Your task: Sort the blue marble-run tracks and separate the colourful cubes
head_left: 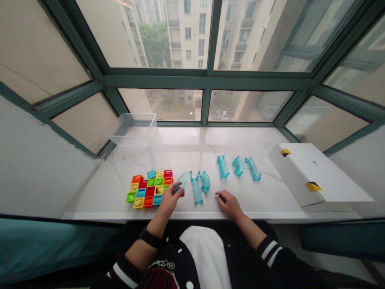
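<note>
My left hand (171, 197) is closed on one end of a curved translucent blue track piece (184, 177), thumb and fingers pinching it just above the tabletop. Beside that piece lie a straight blue track piece (197, 191) and another curved track piece (205, 182). To their right, my right hand (229, 203) rests on the table with its fingers loosely bent and nothing visible in them. Farther back stand apart a straight track piece (223, 166), a curved track piece (238, 166) and a bent-looking track piece (253, 168).
Left of my left hand, colourful square blocks (149, 192) sit packed together on the white marbled table (186, 140). A clear plastic bin (132, 134) stands at the back left, by the window. A white box (321, 172) with yellow-black tabs occupies the right side.
</note>
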`<state>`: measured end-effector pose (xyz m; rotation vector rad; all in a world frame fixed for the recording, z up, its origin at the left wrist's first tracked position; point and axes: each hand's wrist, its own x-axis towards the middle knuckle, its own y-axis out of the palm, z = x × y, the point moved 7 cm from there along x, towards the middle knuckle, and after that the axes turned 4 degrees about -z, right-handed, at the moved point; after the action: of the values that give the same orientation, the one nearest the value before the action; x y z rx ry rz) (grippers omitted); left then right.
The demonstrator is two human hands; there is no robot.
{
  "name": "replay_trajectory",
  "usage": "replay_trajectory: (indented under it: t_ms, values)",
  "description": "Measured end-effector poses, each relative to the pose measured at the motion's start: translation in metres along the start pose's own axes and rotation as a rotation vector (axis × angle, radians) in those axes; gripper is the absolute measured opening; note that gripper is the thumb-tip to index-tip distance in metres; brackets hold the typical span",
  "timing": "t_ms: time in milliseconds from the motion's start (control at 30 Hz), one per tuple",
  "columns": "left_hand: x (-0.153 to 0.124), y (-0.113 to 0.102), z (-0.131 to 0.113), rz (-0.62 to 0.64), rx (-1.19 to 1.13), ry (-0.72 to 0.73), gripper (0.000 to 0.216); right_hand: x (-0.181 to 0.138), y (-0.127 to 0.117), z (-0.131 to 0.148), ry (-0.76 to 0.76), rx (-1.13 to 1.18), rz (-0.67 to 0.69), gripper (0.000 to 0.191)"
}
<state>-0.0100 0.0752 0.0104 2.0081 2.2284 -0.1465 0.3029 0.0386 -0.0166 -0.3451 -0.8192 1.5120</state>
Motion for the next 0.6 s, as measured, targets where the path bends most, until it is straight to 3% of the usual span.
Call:
replay_trajectory:
  t_ms: [333,467,600]
  values:
    - [-0.007,0.002,-0.011,-0.046,-0.043,-0.023,0.061,0.008,-0.013,0.013,0.032,0.116,-0.020,0.022]
    - [-0.006,0.009,-0.015,0.003,-0.030,0.022,0.057,0.029,-0.039,0.049,0.008,0.269,-0.092,0.025]
    - [-0.007,0.021,-0.020,0.075,0.008,0.056,0.054,0.049,-0.057,0.101,-0.170,0.337,-0.041,0.036]
